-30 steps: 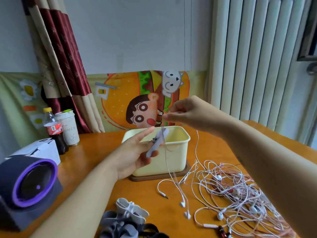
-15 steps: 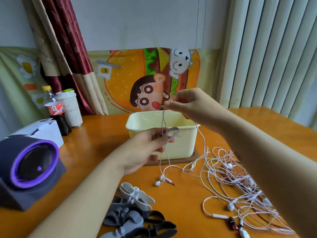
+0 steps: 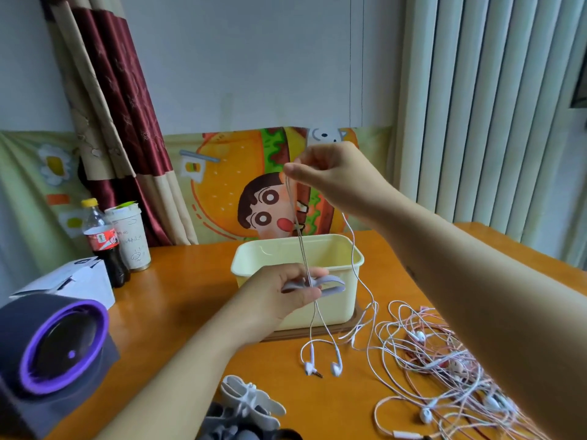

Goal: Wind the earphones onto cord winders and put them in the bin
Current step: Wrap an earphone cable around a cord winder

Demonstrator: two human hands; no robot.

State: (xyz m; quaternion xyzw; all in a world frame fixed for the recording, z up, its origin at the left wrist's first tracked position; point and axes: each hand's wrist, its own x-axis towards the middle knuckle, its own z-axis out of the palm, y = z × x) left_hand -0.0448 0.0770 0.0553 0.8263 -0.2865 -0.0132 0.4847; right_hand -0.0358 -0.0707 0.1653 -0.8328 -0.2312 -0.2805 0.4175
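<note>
Head view: your left grip [image 3: 279,293] clasps 1 grey cord winder [image 3: 328,285] in front of the 1 yellow bin [image 3: 343,308]. Your right grip [image 3: 330,173], raised above, pinches 1 earphone cord [image 3: 299,230], w/ 2 buds [image 3: 336,367] down on the tabletop [image 3: 178,281]. Tangled earphones [image 3: 444,360] lie right, spare winders [image 3: 251,404] nearest you; neither pile countable.

On counter [image 3: 178,281], centre: bin [image 3: 295,254] on flat board [image 3: 317,334]. Tangled earphone pile [image 3: 444,369] right of bin. Spare winders [image 3: 247,403] at front edge, before bin. Far left: bottle [image 3: 104,246] and cup [image 3: 130,236] side by side; box [image 3: 73,284] before them; round device [image 3: 54,347] nearest. Left hand [image 3: 279,296] with cord winder [image 3: 327,284] before bin; right hand [image 3: 330,173] above it, cord [image 3: 300,230] hanging between; earbuds [image 3: 320,365] on counter below.
</note>
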